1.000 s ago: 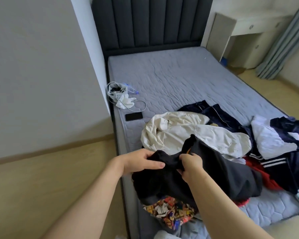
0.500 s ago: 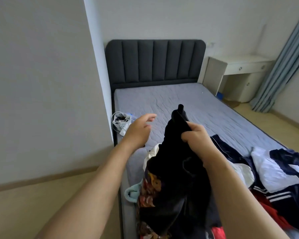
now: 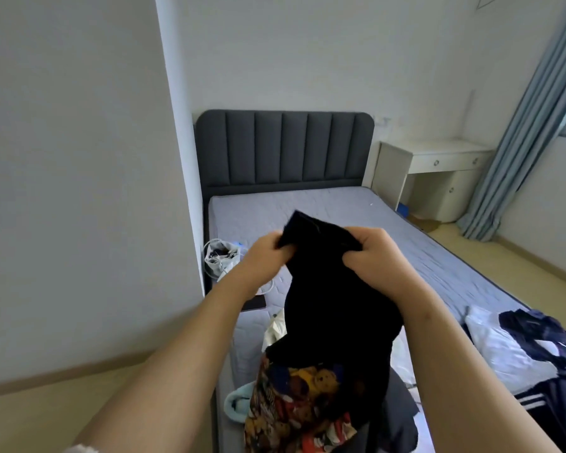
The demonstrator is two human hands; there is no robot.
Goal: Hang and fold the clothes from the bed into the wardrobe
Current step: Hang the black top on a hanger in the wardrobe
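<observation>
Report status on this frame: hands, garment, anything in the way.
Left hand and right hand both grip black garment at its top edge. Garment held up, hanging above clothes pile on bed. Nothing in the way.

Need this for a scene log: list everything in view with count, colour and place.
black garment: one, black, held up over the bed
printed fabric: one, multicoloured, hanging under the black garment
white garment: one, white, bed's right side
navy garment: one, navy, white stripes, far right
phone: one, dark, bed's left edge
pouch: one, pale grey, beyond the phone
headboard: one, dark grey
desk: one, white, right of headboard
curtain: one, pale blue, right
left hand: grip on garment's top
right hand: likewise
</observation>
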